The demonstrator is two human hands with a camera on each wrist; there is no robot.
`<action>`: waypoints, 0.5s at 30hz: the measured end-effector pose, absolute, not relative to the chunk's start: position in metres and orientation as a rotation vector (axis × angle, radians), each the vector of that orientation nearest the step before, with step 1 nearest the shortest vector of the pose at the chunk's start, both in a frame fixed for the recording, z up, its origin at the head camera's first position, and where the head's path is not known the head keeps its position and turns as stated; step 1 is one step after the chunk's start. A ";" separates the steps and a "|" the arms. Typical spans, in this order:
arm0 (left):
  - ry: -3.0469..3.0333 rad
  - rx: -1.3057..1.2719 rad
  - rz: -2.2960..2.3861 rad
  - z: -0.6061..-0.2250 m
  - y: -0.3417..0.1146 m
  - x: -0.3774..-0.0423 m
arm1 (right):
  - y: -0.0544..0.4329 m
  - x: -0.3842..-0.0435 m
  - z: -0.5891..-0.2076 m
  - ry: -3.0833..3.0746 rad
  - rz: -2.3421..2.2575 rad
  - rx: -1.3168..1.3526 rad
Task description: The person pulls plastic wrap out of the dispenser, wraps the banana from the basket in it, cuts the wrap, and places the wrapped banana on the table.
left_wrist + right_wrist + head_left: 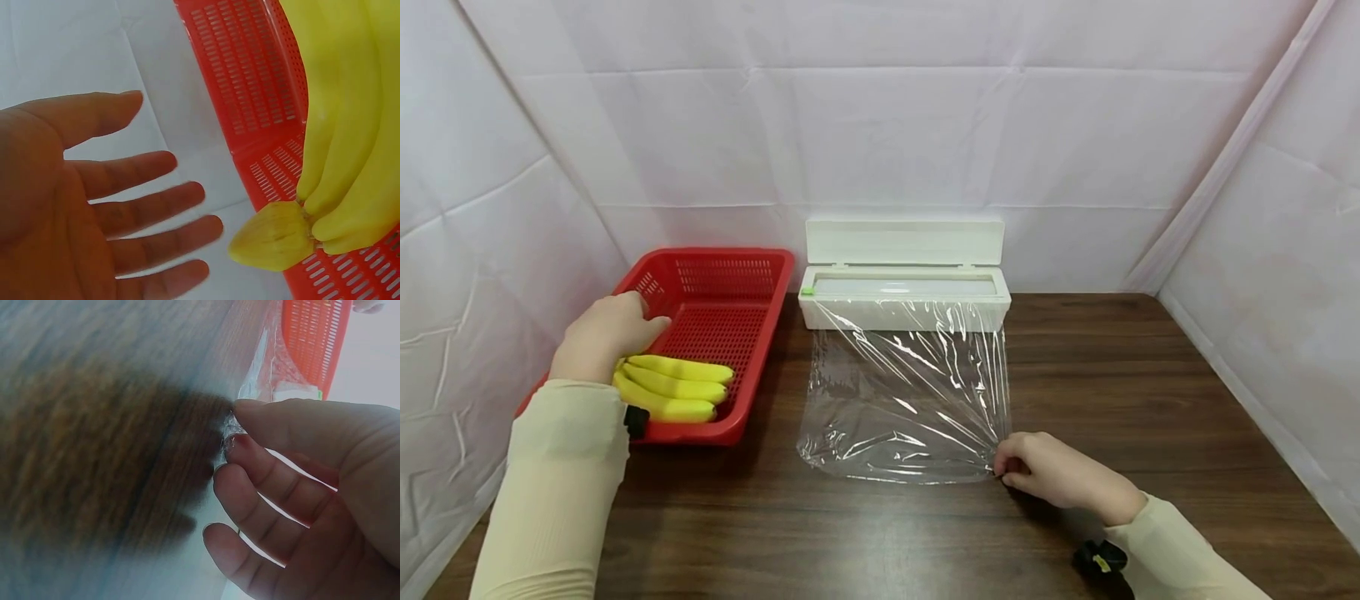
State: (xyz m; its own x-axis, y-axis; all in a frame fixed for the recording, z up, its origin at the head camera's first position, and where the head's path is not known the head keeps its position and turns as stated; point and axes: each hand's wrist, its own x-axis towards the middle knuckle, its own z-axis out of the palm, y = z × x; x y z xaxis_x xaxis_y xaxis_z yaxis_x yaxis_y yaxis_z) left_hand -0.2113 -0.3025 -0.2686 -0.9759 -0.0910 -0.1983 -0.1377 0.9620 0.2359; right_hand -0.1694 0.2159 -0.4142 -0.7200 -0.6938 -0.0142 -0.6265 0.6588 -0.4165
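Observation:
My left hand [604,335] hovers over the left side of a red plastic basket [770,333]. In the left wrist view its fingers are spread and straight, with nothing in them, near the stem end of a bunch of yellow bananas [340,125]. The bunch lies at the basket's near end. At the right, my right hand [1060,473] pinches the near right corner of a sheet of clear plastic wrap [902,400] between thumb and index finger. Low over the table, the wrap stretches from the front of a white wrap dispenser [808,310], its lid raised.
A small green piece [807,292] sits at the dispenser's left end. Dark wooden table [1105,358] extends under everything. White cloth walls [880,142] close off the back and both sides, and the basket stands close to the left one.

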 end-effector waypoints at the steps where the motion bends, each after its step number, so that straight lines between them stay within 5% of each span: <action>1: 2.910 -0.175 0.370 -0.268 -0.304 -0.212 | 0.216 -0.170 -0.414 2.705 -0.581 -1.091; 15: 2.803 -0.290 0.359 -0.268 -0.314 -0.212 | 0.216 -0.170 -0.415 2.704 -0.594 -1.082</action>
State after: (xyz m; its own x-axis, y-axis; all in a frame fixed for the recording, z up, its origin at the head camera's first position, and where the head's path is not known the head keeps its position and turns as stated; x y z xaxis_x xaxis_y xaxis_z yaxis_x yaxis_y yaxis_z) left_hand -0.2115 -0.3144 -0.2680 -0.9348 -0.1593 -0.3176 -0.2342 0.9484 0.2137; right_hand -0.1701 0.2156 -0.4149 -0.7229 -0.6909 -0.0085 -0.6237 0.6577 -0.4225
